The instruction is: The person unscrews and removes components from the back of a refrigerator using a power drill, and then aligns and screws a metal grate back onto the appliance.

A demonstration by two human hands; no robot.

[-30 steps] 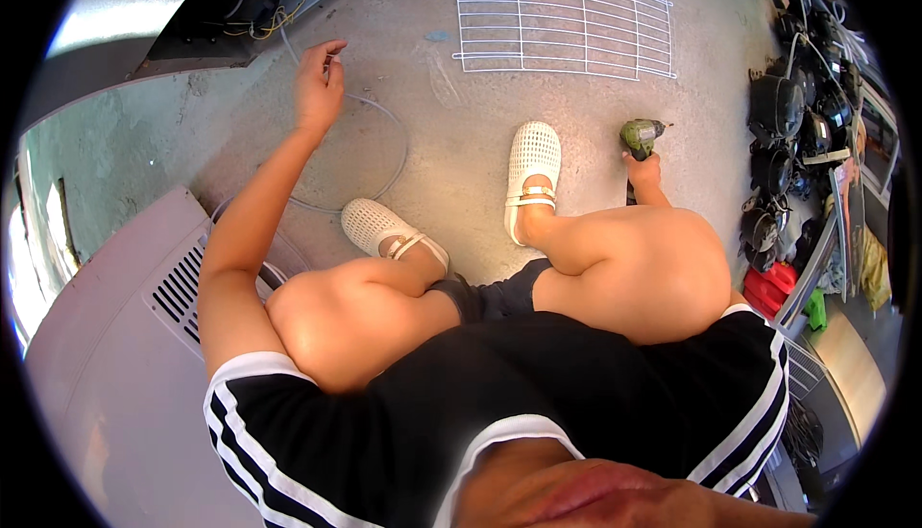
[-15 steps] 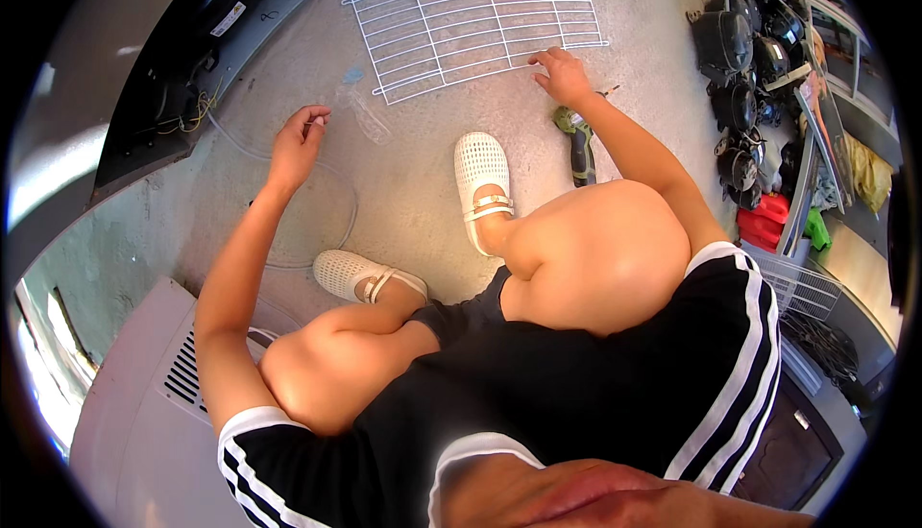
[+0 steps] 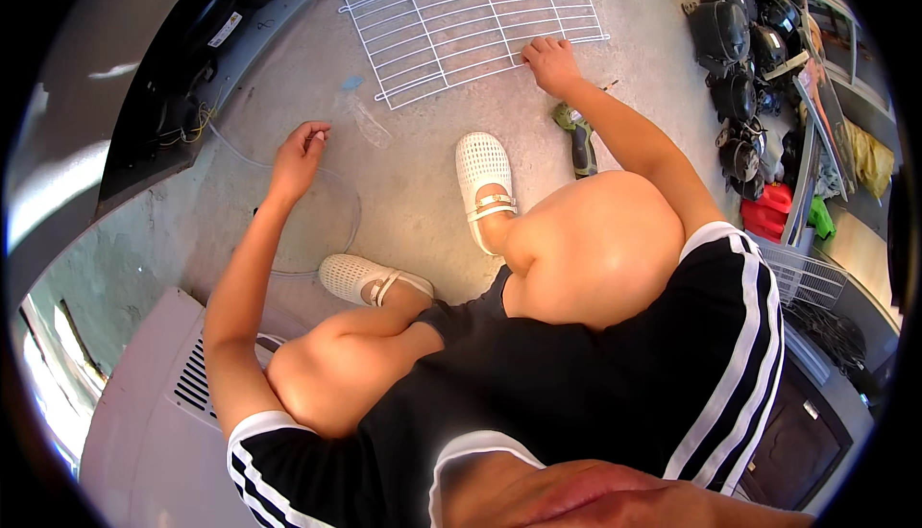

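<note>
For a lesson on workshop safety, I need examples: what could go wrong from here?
The drill lies beside the right arm in this view with its bit exposed, so an arm drawn back carelessly might be scratched.

The right hand is bare at the edge of the wire rack; the rack's projecting wire ends could scrape it.

The thin tube loops loosely near the left shoe and might catch a foot.

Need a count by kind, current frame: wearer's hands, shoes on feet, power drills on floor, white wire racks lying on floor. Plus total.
Hands: 2 (left hand, right hand)
Shoes: 2 (left shoe, right shoe)
Drills: 1 (green-and-black drill)
Floor racks: 1 (white wire rack)
Total: 6
</note>
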